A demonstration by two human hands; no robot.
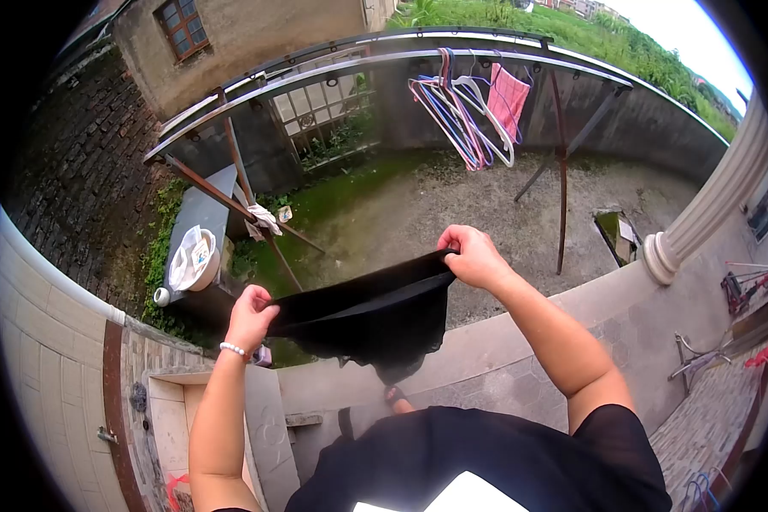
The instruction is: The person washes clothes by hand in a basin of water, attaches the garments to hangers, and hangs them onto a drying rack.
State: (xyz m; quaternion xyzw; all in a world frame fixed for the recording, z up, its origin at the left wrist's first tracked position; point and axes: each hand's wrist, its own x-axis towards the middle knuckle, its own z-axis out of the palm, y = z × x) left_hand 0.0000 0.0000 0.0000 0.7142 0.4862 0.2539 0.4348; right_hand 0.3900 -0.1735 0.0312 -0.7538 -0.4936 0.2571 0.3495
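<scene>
Left hand (pixel 249 322): my fingers are pinched on one upper corner of the black cloth, and a pale beaded bracelet (pixel 233 349) circles my wrist.
Right hand (pixel 480 260): I have thumb and fingers clamped on the opposite corner, a little higher.
Black cloth (pixel 371 303): stretched between my two hands, out in front of my body, its wavy lower edge hanging loose.
Drying rail (pixel 341 66): beyond the cloth, bearing a cluster of hangers (pixel 462 119) with a pink cloth (pixel 509 96) at their right.
Basin (pixel 206 271): away to my left, something white inside.
</scene>
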